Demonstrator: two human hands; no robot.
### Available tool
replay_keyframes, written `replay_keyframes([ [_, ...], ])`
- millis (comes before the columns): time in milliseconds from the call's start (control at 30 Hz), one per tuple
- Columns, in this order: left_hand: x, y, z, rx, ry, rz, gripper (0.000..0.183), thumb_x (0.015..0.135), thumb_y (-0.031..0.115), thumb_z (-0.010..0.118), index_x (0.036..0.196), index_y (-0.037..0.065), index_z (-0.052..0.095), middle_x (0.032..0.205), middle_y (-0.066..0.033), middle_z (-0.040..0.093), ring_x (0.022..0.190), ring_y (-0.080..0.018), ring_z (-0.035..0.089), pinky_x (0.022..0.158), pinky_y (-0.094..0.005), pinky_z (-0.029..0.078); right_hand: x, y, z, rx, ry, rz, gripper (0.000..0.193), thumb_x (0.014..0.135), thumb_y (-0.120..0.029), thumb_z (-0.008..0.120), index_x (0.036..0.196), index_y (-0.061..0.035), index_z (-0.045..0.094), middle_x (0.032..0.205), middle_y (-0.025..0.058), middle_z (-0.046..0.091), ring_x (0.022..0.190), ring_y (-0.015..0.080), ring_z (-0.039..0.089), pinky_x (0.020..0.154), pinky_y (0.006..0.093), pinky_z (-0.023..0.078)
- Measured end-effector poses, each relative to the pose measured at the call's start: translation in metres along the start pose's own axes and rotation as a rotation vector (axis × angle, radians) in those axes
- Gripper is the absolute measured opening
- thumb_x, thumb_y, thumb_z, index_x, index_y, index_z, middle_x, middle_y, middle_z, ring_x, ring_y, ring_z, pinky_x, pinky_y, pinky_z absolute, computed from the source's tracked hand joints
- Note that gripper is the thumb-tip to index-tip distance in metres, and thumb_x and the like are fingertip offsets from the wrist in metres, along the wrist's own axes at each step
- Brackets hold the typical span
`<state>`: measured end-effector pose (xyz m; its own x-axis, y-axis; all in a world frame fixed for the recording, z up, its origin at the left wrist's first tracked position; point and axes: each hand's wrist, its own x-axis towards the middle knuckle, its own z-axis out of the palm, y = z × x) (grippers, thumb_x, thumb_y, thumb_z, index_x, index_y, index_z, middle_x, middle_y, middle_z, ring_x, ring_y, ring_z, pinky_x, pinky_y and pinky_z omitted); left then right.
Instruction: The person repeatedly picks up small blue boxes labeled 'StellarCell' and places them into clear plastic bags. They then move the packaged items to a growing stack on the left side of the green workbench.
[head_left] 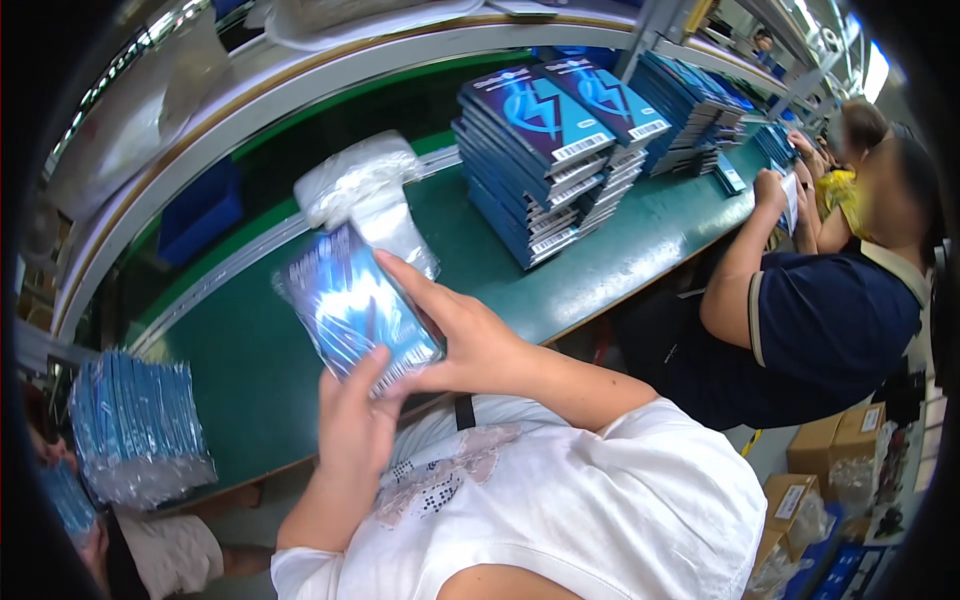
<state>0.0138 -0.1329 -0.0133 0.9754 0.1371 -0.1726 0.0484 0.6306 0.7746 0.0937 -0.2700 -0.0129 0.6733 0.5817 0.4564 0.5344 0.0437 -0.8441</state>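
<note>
Both my hands hold a flat blue box [362, 300] with shiny clear plastic film around it, tilted above the green table. My left hand [352, 415] grips its lower edge, the thumb laid on the front face. Along the right side lies my right hand [465, 325], its index finger stretched up the edge and the other fingers hidden behind. Just beyond the box, a pile of clear plastic bags [375, 175] rests on the table. To the right of the bags stand tall stacks of similar blue boxes [540, 120].
A row of bagged boxes [140, 425] sits at the table's left end. More stacked boxes [690, 105] stand farther right. A blue bin [200, 212] lies behind the rail. Co-workers sit along the right side, the nearest in a dark shirt [830, 315]. Cardboard cartons [835, 440] stand behind.
</note>
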Motion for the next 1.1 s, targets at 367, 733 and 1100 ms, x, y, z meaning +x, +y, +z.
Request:
replay_keyframes([
  [367, -0.009, 0.012, -0.046, -0.271, -0.257, -0.123, 0.044, 0.097, 0.039, 0.039, 0.112, 0.001, 0.055, 0.109, -0.0124, 0.060, 0.098, -0.0209, 0.060, 0.085, -0.0368, 0.049, 0.008, -0.013, 0.046, 0.096, -0.230, -0.356, 0.027, 0.081, -0.006, 0.056, 0.107, -0.0002, 0.056, 0.090, 0.0145, 0.058, 0.081, 0.0304, 0.058, 0.073, 0.0374, 0.046],
  [733, -0.005, 0.040, -0.164, 1.804, 0.689, 0.610, 0.052, 0.083, 0.019, 0.061, 0.130, 0.003, 0.045, 0.135, -0.0163, 0.043, 0.127, -0.0341, 0.038, 0.105, -0.0459, 0.026, 0.084, -0.032, -0.102, -0.860, 0.388, -0.532, 0.054, 0.072, -0.025, 0.075, 0.117, -0.0021, 0.056, 0.113, 0.0147, 0.059, 0.103, 0.0311, 0.054, 0.088, 0.0392, 0.043],
  [1100, 0.066, 0.033, -0.069, 1.856, -0.157, 0.805, 0.036, 0.080, 0.012, 0.064, 0.115, 0.009, 0.059, 0.132, -0.0081, 0.049, 0.130, -0.0296, 0.036, 0.107, -0.0469, 0.026, 0.093, 0.005, -0.134, -1.486, 0.186, 0.118, 0.074, 0.079, -0.062, 0.056, 0.129, -0.0080, 0.052, 0.139, 0.0244, 0.038, 0.135, 0.0356, 0.029, 0.108, 0.0411, 0.028],
])
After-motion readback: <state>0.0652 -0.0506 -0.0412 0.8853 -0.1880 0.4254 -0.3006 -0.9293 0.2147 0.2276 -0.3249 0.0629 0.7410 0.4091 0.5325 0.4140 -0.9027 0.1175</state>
